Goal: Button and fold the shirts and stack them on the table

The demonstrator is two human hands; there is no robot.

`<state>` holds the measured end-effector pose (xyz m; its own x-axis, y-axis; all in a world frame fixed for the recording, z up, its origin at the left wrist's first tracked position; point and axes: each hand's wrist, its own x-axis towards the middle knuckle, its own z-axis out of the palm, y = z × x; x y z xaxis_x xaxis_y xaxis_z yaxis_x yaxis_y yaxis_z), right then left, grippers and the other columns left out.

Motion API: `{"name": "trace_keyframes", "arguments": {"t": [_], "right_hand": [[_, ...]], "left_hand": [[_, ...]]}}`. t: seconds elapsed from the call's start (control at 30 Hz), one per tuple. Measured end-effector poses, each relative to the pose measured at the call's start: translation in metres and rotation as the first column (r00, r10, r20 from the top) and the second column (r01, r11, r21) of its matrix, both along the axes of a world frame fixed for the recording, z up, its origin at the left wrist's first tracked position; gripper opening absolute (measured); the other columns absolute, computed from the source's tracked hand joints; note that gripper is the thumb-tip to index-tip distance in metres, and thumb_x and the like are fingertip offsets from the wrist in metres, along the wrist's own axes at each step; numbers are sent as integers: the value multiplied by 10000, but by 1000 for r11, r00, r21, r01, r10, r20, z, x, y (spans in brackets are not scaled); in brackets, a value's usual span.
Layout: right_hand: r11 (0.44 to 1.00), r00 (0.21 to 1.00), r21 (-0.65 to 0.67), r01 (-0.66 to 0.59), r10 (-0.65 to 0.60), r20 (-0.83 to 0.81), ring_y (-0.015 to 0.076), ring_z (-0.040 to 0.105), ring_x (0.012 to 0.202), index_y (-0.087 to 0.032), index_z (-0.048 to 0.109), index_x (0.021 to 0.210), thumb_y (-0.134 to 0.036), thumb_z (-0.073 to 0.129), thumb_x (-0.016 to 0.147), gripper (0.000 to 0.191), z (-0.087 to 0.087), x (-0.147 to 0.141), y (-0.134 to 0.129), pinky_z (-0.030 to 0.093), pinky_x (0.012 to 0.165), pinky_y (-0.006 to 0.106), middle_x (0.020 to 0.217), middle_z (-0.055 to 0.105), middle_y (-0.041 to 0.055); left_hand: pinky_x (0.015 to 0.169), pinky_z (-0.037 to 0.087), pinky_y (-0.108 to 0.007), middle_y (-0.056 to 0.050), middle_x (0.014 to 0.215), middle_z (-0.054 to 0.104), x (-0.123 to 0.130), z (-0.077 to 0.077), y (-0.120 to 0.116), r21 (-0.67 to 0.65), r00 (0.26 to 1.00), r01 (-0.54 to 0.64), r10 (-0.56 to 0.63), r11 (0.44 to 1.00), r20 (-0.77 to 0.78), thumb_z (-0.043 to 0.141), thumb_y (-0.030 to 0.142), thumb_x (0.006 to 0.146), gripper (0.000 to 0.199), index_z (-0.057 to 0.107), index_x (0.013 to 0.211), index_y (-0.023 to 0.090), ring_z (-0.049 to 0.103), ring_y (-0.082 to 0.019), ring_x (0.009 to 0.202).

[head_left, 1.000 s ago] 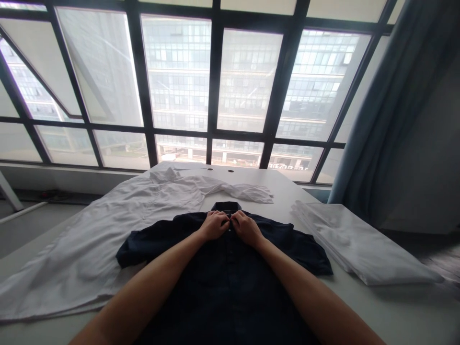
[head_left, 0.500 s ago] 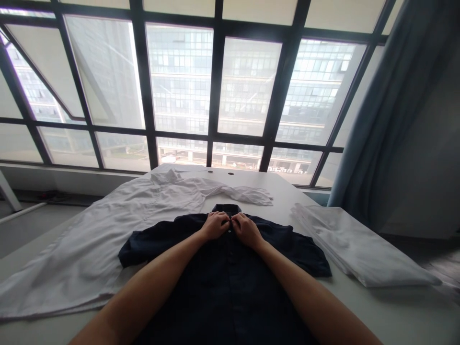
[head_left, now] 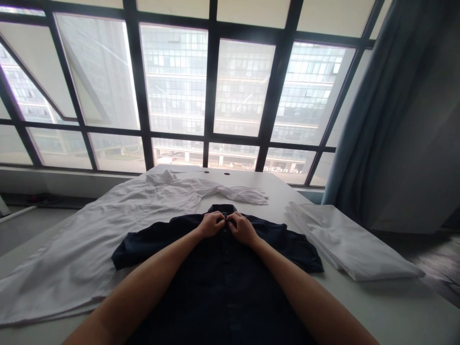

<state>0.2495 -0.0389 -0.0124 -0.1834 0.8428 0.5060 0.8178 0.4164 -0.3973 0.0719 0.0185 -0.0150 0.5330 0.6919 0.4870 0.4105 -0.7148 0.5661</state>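
A dark navy shirt (head_left: 223,287) lies front up on the table, its collar (head_left: 222,208) at the far end and its sleeves spread to both sides. Just below the collar, my left hand (head_left: 211,224) pinches the left side of the front opening. My right hand (head_left: 243,228) grips the facing edge, its fingertips almost meeting those of the left. Small pale buttons run down the placket beneath the hands. The fingertips partly hide the top button area.
A white shirt (head_left: 108,215) is spread along the left, one sleeve reaching behind the navy collar. Folded white cloth (head_left: 352,239) lies at the right on the white table (head_left: 251,182). Beyond are large windows and a grey-blue curtain (head_left: 373,120).
The whole view has shifted slightly, so everything sits a little further left. Both hands stay at the shirt's neck opening, with only small finger movements.
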Motion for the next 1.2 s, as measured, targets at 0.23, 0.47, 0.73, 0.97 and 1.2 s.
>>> {"name": "trace_keyframes", "arguments": {"t": [0.23,0.47,0.73,0.97,1.2], "right_hand": [[1000,1000,-5,-10,10,5,193,644,939,-189,660,1003,-181,572,872,158,-1,2,2,483,849,295,1057,651,71],[999,999,-12,-45,45,-4,179,634,858,-191,672,954,-152,591,829,155,-7,5,8,490,824,302,1004,653,56],[1000,999,30,-8,9,-30,192,634,892,-188,660,956,-197,585,851,129,-5,1,2,487,853,315,993,648,64],[998,999,32,45,-45,-22,192,642,867,-188,673,909,-209,600,849,97,-4,-2,2,492,834,310,966,662,64],[998,998,18,62,-61,-9,198,656,850,-185,702,941,-217,600,866,131,-1,-4,-1,491,791,302,983,685,71]], "left_hand": [[831,505,-278,-43,900,718,0,-1,1,-31,1000,-30,31,999,7,563,264,857,190,731,855,176,660,-186,858],[894,505,-300,-54,977,736,-1,-3,-2,-4,996,-87,87,996,-16,607,266,840,182,757,915,194,677,-208,932],[938,500,-329,-60,987,763,1,-1,-2,-52,992,-115,112,992,-55,604,264,849,218,762,978,187,694,-230,954],[898,522,-315,-45,939,772,2,-7,3,-147,993,-102,110,984,48,636,276,825,194,765,943,192,708,-217,926],[836,549,-309,-59,890,758,-1,-11,7,-222,974,-4,54,975,220,686,225,762,221,731,963,144,715,-200,847]]}}
